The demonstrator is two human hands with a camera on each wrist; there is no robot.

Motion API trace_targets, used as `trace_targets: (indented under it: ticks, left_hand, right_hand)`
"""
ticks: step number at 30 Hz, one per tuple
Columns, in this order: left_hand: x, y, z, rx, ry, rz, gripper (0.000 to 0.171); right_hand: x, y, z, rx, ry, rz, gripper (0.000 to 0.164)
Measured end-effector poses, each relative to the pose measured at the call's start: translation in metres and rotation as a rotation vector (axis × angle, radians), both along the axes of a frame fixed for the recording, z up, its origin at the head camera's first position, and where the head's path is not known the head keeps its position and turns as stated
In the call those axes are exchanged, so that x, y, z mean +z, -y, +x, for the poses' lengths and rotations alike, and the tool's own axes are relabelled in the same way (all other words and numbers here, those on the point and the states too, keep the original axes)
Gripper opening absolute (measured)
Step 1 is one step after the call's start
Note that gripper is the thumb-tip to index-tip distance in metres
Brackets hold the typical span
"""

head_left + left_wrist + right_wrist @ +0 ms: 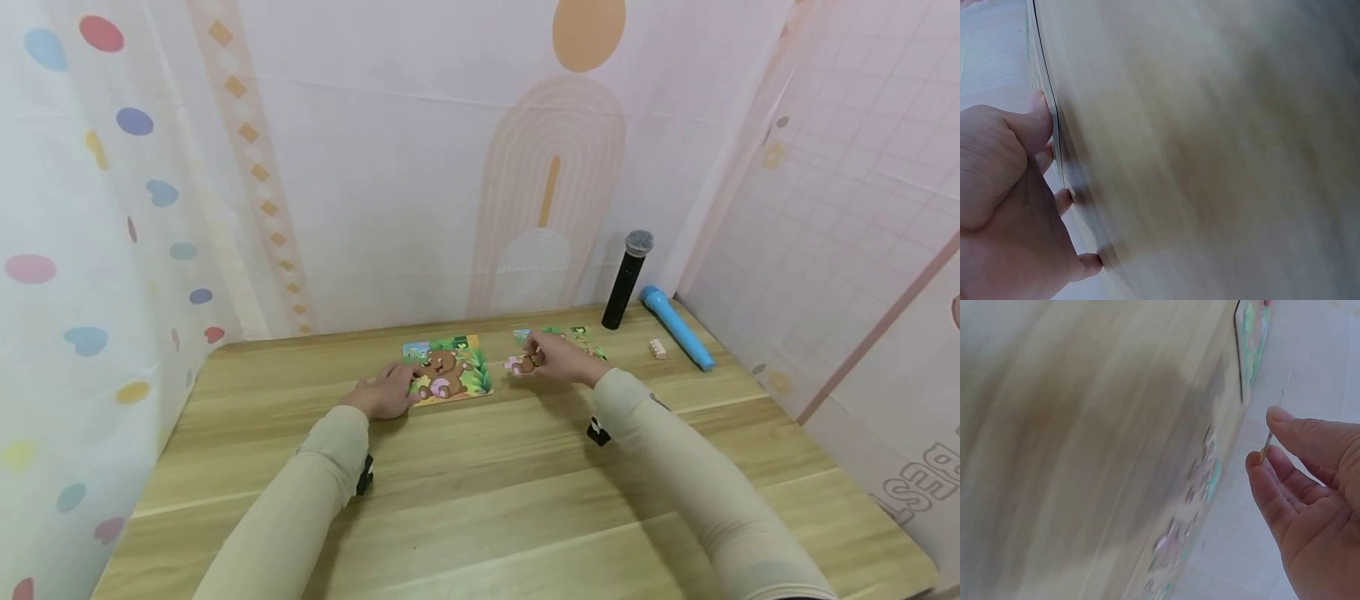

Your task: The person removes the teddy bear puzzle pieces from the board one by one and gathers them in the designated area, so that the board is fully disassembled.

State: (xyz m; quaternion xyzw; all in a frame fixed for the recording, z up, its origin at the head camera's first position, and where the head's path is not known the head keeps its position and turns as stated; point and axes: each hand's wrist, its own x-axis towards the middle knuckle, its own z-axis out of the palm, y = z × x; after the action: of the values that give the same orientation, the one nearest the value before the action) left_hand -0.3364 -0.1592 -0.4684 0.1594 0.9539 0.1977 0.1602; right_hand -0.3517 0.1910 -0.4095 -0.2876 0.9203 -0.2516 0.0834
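A jigsaw board with a brown bear (447, 372) lies flat on the wooden table. My left hand (392, 390) rests at its left edge, thumb and fingertips touching it; the left wrist view shows the palm (1004, 187) side-on. To the right of the board, my right hand (564, 360) is just above a group of loose puzzle pieces (583, 334). Between its thumb and fingers it pinches a thin puzzle piece (1267, 447), seen edge-on in the right wrist view, where loose pieces (1169, 545) lie below. The hand hides some of the loose pieces in the head view.
At the back right a black microphone (625, 279) stands upright. Beside it a blue toy microphone (678, 329) lies on the table, with a small pale block (657, 349) to its left. Patterned curtains (375, 183) hang behind the table (450, 508) and along both sides.
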Motion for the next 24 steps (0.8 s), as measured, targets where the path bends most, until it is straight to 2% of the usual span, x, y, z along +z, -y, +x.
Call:
trace_targets:
  ticks: [6, 14, 24]
  left_hand:
    - [0.002, -0.001, 0.001, -0.003, 0.003, -0.009, 0.054]
    - [0.002, -0.001, 0.0, -0.011, 0.011, -0.038, 0.057]
    - [0.003, -0.001, 0.002, -0.004, 0.016, -0.017, 0.055]
  right_hand:
    - [-0.004, -0.018, 0.003, -0.026, 0.023, -0.022, 0.029]
    - [-0.009, -0.043, 0.004, -0.04, 0.022, 0.002, 0.037]
    - [-0.016, -0.064, 0.006, -0.064, 0.055, -0.003, 0.032]
